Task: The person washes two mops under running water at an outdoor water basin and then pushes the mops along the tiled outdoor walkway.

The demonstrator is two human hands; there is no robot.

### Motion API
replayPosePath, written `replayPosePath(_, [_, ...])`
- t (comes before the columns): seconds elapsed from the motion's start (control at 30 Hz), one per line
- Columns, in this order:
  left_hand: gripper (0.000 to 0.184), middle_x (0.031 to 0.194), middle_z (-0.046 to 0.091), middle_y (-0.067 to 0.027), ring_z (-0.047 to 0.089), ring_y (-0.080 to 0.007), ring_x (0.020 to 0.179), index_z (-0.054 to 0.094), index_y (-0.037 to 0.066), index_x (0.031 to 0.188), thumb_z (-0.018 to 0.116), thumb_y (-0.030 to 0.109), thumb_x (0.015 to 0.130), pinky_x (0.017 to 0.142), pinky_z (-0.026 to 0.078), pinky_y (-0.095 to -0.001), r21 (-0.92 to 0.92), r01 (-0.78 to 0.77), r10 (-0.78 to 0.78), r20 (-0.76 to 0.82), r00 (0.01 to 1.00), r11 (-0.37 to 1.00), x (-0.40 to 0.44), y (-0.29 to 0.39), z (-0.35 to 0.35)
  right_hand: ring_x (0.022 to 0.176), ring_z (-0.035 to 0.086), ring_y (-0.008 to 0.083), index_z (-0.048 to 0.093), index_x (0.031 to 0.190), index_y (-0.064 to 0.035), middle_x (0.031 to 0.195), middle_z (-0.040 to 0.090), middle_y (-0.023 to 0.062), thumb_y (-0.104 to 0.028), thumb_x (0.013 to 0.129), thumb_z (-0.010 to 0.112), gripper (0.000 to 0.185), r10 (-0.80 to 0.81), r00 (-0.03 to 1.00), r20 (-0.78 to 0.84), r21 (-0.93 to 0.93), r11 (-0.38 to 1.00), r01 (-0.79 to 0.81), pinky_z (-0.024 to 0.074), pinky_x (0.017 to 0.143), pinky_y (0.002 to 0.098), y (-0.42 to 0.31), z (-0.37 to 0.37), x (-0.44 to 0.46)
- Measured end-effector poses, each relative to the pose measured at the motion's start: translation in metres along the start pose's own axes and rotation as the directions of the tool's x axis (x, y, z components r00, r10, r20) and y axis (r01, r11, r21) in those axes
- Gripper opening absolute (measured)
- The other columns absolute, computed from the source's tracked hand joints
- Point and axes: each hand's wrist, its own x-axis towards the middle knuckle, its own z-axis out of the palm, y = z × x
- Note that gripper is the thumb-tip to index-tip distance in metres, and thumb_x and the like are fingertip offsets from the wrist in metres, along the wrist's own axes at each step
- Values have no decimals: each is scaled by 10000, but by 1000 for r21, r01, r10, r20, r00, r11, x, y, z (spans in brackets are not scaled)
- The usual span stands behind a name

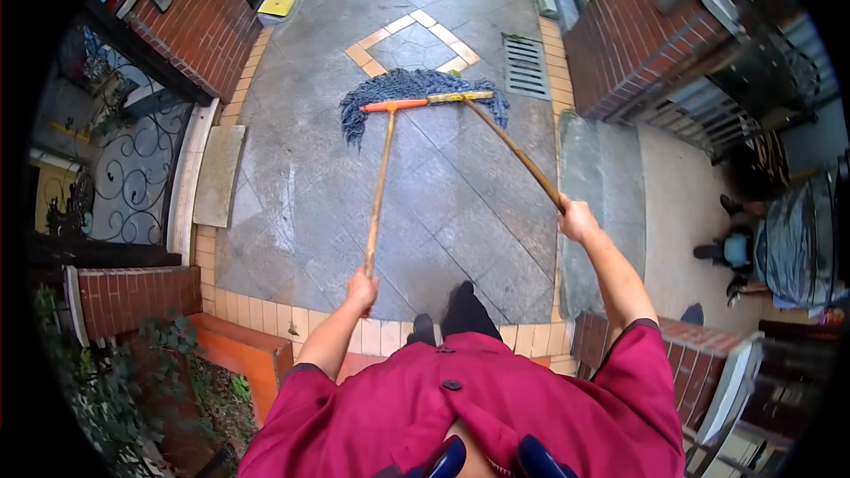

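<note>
My left hand (360, 290) is wrapped round a wooden handle (382, 186) that runs forward to an orange mop head bar (394, 106). Closed on a second wooden handle (518, 150), my right hand (578, 219) is to the right; that handle ends at a yellow bar (460, 97). The two bars lie end to end, close together, on grey-blue mop strands (398, 84) spread over the wet tiled floor (443, 204). Whether the bars touch cannot be made out.
A metal drain grate (526, 65) lies right of the mop strands. Brick walls (190, 22) flank the floor, with a stone slab (220, 177) at the left edge. Plants (142, 381) stand at the lower left. Bagged items (797, 248) are at the far right.
</note>
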Motion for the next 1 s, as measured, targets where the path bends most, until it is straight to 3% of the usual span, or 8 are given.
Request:
replayPosePath(0.07, [341, 895, 622, -256, 644, -388, 754, 506, -24, 1065, 621, 211, 846, 619, 530, -478, -100, 241, -223, 167, 960, 965, 21, 86, -48, 905, 606, 410, 495, 1250, -58, 930, 619, 275, -106, 762, 596, 501, 14, 1000, -10, 32, 999, -14, 494, 797, 463, -8, -15, 57])
replayPosePath(0.17, [285, 747, 615, -187, 619, -292, 540, 495, -20, 965, 632, 200, 847, 414, 486, -433, -69, 41, -42, -22, 999, 997, 145, 72, -32, 915, 604, 408, 476, 1282, -64, 940, 620, 270, -93, 758, 604, 540, 3, 1000, -18, 42, 999, -2, 492, 806, 455, -6, -31, 164])
replayPosePath(0.4, [330, 851, 630, -266, 643, -399, 780, 552, -35, 988, 665, 222, 815, 665, 521, -461, -23, 47, -47, -25, 999, 999, 371, 209, -177, 890, 609, 403, 468, 1286, -29, 925, 622, 271, -94, 779, 579, 523, -27, 999, -44, 54, 998, 29, 490, 793, 450, -46, -106, 427])
replayPosePath(0.5, [324, 862, 631, -271, 644, -399, 800, 563, -35, 987, 671, 212, 808, 677, 521, -460, 101, -66, 75, -88, 993, 993, 476, 242, -221, 886, 608, 403, 479, 1266, -21, 915, 624, 268, -92, 777, 580, 504, -32, 999, -41, 61, 998, 35, 489, 783, 453, -69, -144, 536])
replayPosePath(0.7, [330, 868, 632, -249, 642, -365, 785, 558, -1, 1077, 650, 169, 809, 675, 523, -444, 28, 42, -42, 1, 999, 999, 671, 347, -338, 859, 607, 410, 483, 1243, -16, 896, 626, 262, -99, 770, 582, 490, -64, 994, -93, 49, 996, 69, 488, 762, 457, -110, -210, 760])
replayPosePath(0.8, [364, 851, 631, -225, 641, -327, 753, 546, 9, 1123, 657, 163, 812, 659, 527, -424, 50, 120, -122, 46, 991, 992, 777, 406, -420, 848, 611, 416, 516, 1219, -18, 896, 626, 262, -91, 759, 576, 469, 169, 983, 71, 309, 933, -183, 495, 764, 452, -121, -213, 877])
replayPosePath(0.97, [383, 966, 630, -261, 647, -385, 841, 553, 30, 1147, 654, 155, 799, 708, 549, -439, 176, -11, 14, -14, 1000, 984, 938, 490, -524, 827, 607, 430, 544, 1104, -32, 848, 620, 268, -96, 754, 633, 367, -36, 983, -182, 117, 991, 58, 490, 704, 460, -198, -305, 1036])
replayPosePath(1.0, [393, 980, 630, -257, 650, -385, 826, 549, 25, 1155, 654, 156, 799, 693, 554, -438, 108, 197, -206, 82, 975, 975, 940, 555, -576, 851, 604, 426, 538, 1134, -53, 864, 623, 262, -98, 749, 637, 399, 33, 993, -115, 137, 990, -17, 490, 731, 459, -219, -332, 1067])
